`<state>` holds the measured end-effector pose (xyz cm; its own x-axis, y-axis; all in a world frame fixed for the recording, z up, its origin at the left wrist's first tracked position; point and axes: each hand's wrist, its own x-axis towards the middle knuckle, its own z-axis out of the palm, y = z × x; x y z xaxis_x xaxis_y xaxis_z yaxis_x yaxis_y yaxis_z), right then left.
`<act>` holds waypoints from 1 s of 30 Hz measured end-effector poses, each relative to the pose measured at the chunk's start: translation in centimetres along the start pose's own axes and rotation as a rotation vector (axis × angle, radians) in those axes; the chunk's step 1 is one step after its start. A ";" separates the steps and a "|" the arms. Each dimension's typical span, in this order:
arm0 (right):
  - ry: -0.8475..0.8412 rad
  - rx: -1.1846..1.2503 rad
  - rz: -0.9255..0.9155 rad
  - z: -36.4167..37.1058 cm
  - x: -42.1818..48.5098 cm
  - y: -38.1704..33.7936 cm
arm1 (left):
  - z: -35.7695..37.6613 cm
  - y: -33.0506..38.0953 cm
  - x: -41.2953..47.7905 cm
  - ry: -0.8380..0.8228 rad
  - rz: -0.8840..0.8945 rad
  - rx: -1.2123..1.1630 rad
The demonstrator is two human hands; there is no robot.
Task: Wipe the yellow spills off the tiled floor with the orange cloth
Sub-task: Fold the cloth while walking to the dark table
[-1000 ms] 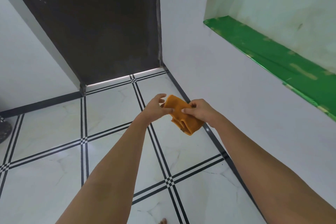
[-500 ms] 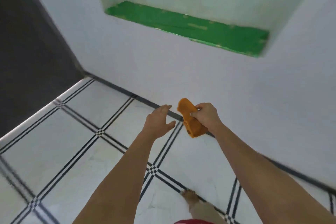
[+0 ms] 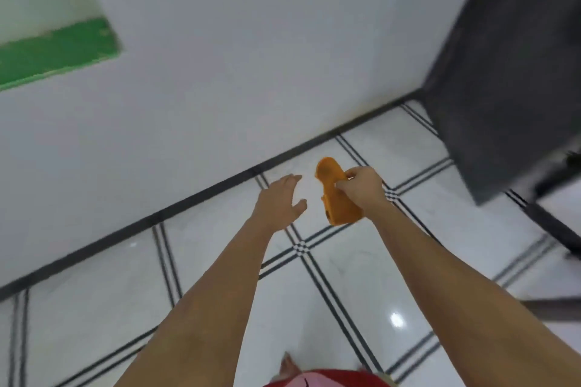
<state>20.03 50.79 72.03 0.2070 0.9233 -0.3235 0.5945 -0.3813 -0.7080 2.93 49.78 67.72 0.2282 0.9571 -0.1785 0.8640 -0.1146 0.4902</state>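
My right hand [image 3: 361,187] grips the folded orange cloth [image 3: 338,201], which hangs in the air above the white tiled floor [image 3: 345,276]. My left hand [image 3: 279,201] hovers just left of the cloth with its fingers spread, holding nothing and not touching the cloth. No yellow spill shows on the tiles in view. The picture is blurred by motion.
A white wall [image 3: 235,56] with a black skirting line runs across the far side. A green-floored niche [image 3: 53,53] sits in it at upper left. A dark grey door or panel [image 3: 509,72] stands at right. My bare foot [image 3: 287,366] shows at the bottom.
My left hand has let go of the cloth and moved apart from it. The view has swung right: the niche slid to the far left and a dark panel entered at right.
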 end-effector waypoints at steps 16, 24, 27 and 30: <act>0.582 0.304 0.464 -30.3 -13.0 34.1 | 23.4 40.9 -1.4 -0.316 0.633 0.118; 0.803 0.442 0.639 -40.3 -16.0 47.7 | 34.9 57.1 -1.5 -0.445 0.858 0.168; 0.856 0.472 0.702 -44.8 -15.3 53.4 | 40.1 63.7 0.2 -0.490 0.917 0.191; 0.897 0.497 0.760 -49.5 -13.4 59.3 | 45.7 69.8 2.5 -0.535 0.962 0.224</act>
<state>90.97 18.07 65.44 0.9312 0.0996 -0.3507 -0.2170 -0.6215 -0.7528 84.34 32.00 62.49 0.9605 0.2137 -0.1781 0.2736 -0.8413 0.4663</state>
